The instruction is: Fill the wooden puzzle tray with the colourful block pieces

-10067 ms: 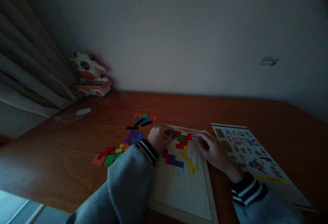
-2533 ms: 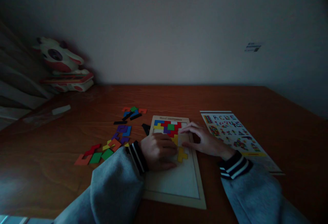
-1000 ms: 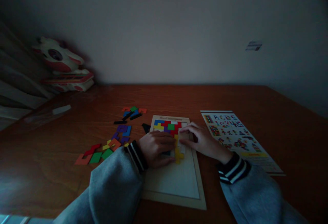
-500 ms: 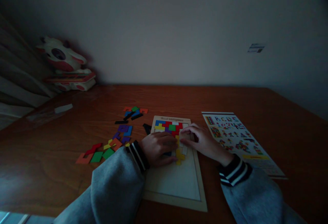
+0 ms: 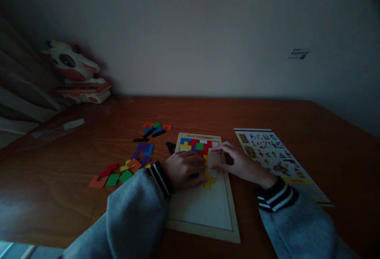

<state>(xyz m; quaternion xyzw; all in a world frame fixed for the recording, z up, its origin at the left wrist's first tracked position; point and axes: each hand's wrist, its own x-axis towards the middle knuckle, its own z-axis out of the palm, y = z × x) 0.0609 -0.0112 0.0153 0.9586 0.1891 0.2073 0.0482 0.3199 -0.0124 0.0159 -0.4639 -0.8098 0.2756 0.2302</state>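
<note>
Palm down, the left hand (image 5: 185,170) curves loosely over the puzzle board (image 5: 202,211), its grip impossible to tell, while the right hand (image 5: 237,162) pinches a pale piece (image 5: 212,159), thumb and fingers spread across it, at the board's right side. Loose pieces (image 5: 113,180) crowd the desk (image 5: 89,211) leftward, a printed sheet (image 5: 282,160) lies right, and the left hand blocks some fitted pieces (image 5: 199,146).

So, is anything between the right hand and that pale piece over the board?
Nothing visible: the right hand appears to pinch the pale piece at its edge. The left hand is over the left side of the board, not between them.
</note>
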